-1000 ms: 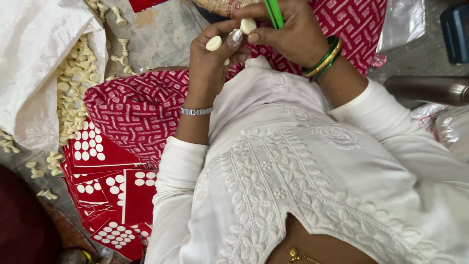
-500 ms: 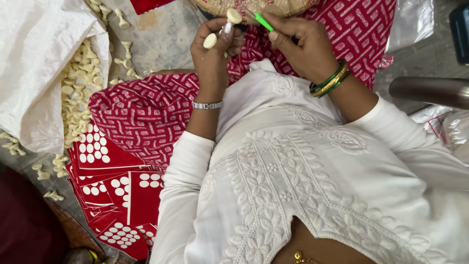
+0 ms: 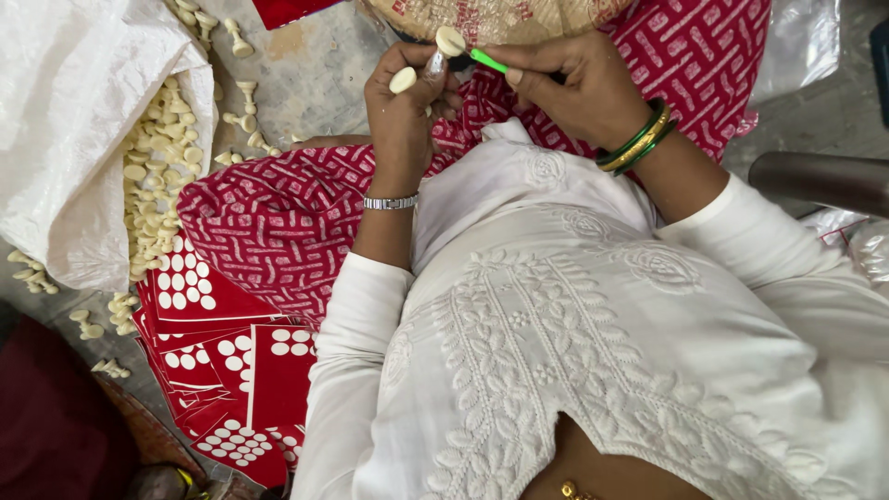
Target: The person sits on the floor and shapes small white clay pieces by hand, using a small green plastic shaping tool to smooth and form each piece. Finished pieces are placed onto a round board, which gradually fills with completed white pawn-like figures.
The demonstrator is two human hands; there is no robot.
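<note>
My left hand [image 3: 404, 109] is raised over my lap and grips small cream round-headed pieces [image 3: 450, 41], one near the fingertips and another [image 3: 403, 80] by the thumb. A silver watch band circles that wrist. My right hand [image 3: 579, 85] pinches a thin green tool [image 3: 487, 61] whose tip touches the upper cream piece. Green and gold bangles sit on the right wrist. Both hands are close together above red patterned cloth [image 3: 278, 222] on my lap.
A white sack [image 3: 74, 120] at the left spills several cream pieces [image 3: 153, 194] onto the grey floor. Red cards with white dots [image 3: 218, 361] are stacked at lower left. A woven basket rim [image 3: 519, 17] sits at the top. A clear plastic bag [image 3: 801, 42] lies at top right.
Both hands have drifted slightly apart and down in the view. The green tool went from upright to slanted, its tip now against the cream piece in the left hand.
</note>
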